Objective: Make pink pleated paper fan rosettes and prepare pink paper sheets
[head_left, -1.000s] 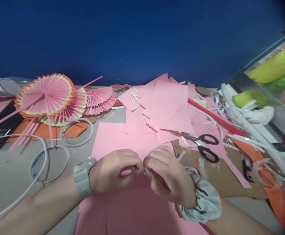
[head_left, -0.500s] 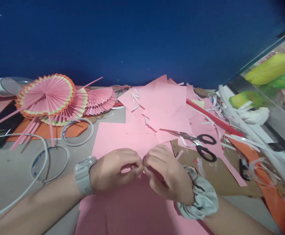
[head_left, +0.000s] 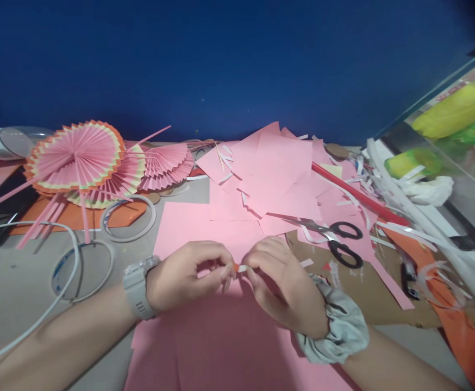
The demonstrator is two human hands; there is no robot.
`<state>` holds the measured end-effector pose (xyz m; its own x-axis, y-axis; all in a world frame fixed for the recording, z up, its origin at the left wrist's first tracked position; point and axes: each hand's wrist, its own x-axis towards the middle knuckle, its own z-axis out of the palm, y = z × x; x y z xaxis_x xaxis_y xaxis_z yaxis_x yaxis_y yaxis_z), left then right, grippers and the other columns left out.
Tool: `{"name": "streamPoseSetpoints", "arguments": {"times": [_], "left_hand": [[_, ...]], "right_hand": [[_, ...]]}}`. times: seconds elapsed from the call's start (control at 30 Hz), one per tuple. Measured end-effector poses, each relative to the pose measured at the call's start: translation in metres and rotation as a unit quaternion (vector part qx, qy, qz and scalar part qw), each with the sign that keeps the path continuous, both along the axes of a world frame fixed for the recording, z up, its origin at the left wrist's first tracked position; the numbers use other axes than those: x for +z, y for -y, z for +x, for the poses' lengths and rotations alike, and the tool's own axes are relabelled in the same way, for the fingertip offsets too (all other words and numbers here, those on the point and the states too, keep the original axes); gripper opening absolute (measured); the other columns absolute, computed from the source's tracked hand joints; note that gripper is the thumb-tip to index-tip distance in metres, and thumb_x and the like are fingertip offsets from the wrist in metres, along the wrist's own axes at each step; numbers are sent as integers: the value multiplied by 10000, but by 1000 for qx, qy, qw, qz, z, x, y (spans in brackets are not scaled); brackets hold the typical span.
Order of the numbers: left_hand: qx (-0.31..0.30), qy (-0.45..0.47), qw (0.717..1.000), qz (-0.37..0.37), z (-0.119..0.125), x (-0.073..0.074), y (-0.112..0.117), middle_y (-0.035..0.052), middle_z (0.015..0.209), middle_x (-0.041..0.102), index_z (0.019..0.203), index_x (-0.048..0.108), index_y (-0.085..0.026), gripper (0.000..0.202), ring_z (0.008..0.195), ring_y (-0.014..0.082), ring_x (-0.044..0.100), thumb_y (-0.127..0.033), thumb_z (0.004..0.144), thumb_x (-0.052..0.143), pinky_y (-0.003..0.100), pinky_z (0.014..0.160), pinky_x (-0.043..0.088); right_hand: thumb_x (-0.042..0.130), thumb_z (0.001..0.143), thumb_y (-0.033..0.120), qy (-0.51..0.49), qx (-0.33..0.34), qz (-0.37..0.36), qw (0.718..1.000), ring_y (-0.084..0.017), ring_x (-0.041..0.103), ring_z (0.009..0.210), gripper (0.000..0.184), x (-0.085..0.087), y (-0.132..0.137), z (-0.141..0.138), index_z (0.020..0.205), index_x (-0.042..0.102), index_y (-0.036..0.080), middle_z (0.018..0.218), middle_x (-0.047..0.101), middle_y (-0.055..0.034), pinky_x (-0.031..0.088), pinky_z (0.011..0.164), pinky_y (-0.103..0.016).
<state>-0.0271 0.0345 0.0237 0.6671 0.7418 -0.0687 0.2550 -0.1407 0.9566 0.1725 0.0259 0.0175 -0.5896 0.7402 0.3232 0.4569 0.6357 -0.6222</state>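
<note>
Between my fingertips is a small orange-and-white strip, its orange end on the left and its white end on the right. My left hand, below a grey watch, pinches the orange end. The white end is pinched by the thumb and fingers of my right hand, which has a pale green scrunchie at the wrist. Both hands are over sheets of pink paper. Black-handled scissors lie beyond my right hand, blades pointing left.
Pleated pink paper fans lie at the back left, near white tape rings and a white cable. At right are brown cardboard, a red stick, orange paper and paper scraps. A blue panel stands behind.
My fingertips have drawn slightly apart, my right hand shifting a little to the right. The orange-and-white strip now shows between them.
</note>
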Motion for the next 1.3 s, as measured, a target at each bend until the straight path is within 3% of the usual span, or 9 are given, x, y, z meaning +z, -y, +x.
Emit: {"name": "streamPoseSetpoints", "arguments": {"times": [0.13,0.3,0.53,0.73,1.03,1.13,1.3], "left_hand": [[19,42,998,-42,-2,2,-1,20,714,575,751,553,-123,170,652,101,538,-155,862,427,217,666,428],[-4,51,997,-50,-3,4,1,33,756,581,807,563,-125,202,685,116,541,-220,891,406,239,690,433],[-50,9,999,12,-3,4,1,34,804,601,860,565,-143,241,745,121,541,-282,919,377,242,744,409],[-50,-39,997,46,-1,4,3,23,794,599,824,554,-156,196,728,112,528,-299,892,441,225,714,409],[-57,-63,994,72,1,1,2,18,784,615,795,560,-161,164,723,111,520,-217,883,434,231,710,395],[-52,-51,996,47,0,1,2,16,772,610,781,566,-160,155,710,114,514,-204,871,446,236,693,396],[4,97,989,-109,-2,0,2,28,702,582,748,574,-128,158,666,124,535,-204,853,484,269,682,426]], "right_hand": [[448,791,67,-9,-30,3,1000,-135,422,672,149,1,-1,-2,712,474,190,654,482,1,363,701,-314],[460,784,60,-16,-27,9,999,-138,432,680,146,1,0,-3,733,487,194,662,486,-1,371,705,-314],[438,784,76,-12,22,1,1000,-142,419,683,129,0,-1,-1,747,484,191,679,477,-9,372,690,-314],[433,779,84,-2,48,10,999,-144,408,674,118,-1,-1,-2,722,455,186,678,467,-14,358,661,-311],[411,802,110,10,53,11,998,-155,424,670,144,-2,-1,-3,686,454,183,666,483,-31,358,642,-312],[411,801,115,13,53,2,999,-157,433,670,144,0,-1,-4,690,469,185,669,490,-32,370,648,-312],[430,806,95,-17,-6,-20,1000,-146,440,660,163,5,0,-4,691,494,191,648,490,-13,386,643,-294]]}}
